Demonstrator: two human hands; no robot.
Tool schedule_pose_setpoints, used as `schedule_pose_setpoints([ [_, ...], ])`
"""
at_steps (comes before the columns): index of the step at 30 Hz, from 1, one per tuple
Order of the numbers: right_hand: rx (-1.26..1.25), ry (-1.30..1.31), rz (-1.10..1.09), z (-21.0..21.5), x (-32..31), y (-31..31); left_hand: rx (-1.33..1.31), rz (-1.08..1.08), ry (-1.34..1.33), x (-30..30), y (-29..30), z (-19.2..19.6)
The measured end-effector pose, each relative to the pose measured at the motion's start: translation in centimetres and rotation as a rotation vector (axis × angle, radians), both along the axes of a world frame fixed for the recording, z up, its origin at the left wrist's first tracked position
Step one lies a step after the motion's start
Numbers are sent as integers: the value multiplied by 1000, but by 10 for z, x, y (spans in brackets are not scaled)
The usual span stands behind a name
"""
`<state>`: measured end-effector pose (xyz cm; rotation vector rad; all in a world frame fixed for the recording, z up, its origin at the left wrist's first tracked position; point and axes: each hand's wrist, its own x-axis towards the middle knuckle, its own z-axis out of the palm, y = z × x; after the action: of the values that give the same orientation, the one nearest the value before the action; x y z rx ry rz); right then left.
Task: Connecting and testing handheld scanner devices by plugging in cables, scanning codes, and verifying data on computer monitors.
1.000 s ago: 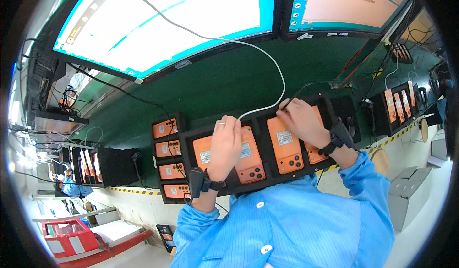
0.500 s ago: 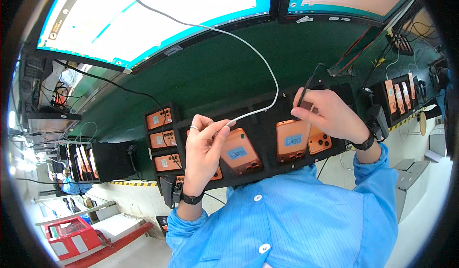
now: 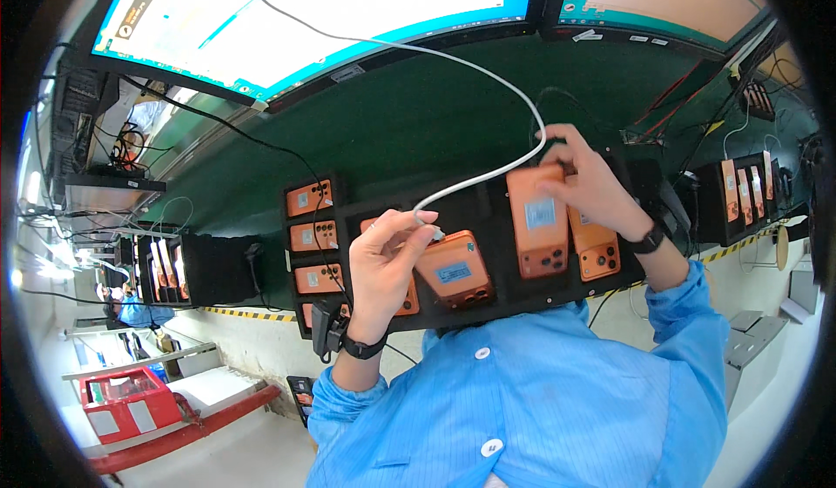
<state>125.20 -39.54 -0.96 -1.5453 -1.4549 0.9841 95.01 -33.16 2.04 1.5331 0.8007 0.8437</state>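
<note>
Black slotted tray (image 3: 366, 214) holding orange phones (image 3: 453, 270), left hand (image 3: 383, 270) fingers pinching white cable plug (image 3: 433, 227), right hand (image 3: 592, 183) at two o'clock, fingers gripping upright orange phone (image 3: 538, 222), green tabletop (image 3: 418, 131) beyond

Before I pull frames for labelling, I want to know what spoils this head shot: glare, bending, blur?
Head view: the monitors along the top are blown out to near white; the fisheye bends the black tray and the bench edges toward a dark round rim; the left hand, right hand, white cable and orange phones look sharp; the far left background is small and hazy.
</note>
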Motion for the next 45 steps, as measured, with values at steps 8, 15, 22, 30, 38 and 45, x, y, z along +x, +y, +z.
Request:
schedule_pose_setpoints([
  [8, 136, -176, -164, -39, 11, 27, 18, -10, 129, -5, -1, 4],
  [15, 136, -146, -147, -47, 12, 31, 63, -185, 182, 6, -8, 18],
  [22, 118, -139, -157, -42, 10, 27, 292, -68, 302, 1, -12, 16],
  [30, 109, -78, -197, -49, 8, 21, 72, 22, -22, 5, -32, -34],
  [38, 216, -149, -280, -41, 16, 21, 114, 190, 136, 62, 49, -67],
  [45, 271, -297, -449, -27, -62, -29, 454, 322, 368, 6, 38, -55],
])
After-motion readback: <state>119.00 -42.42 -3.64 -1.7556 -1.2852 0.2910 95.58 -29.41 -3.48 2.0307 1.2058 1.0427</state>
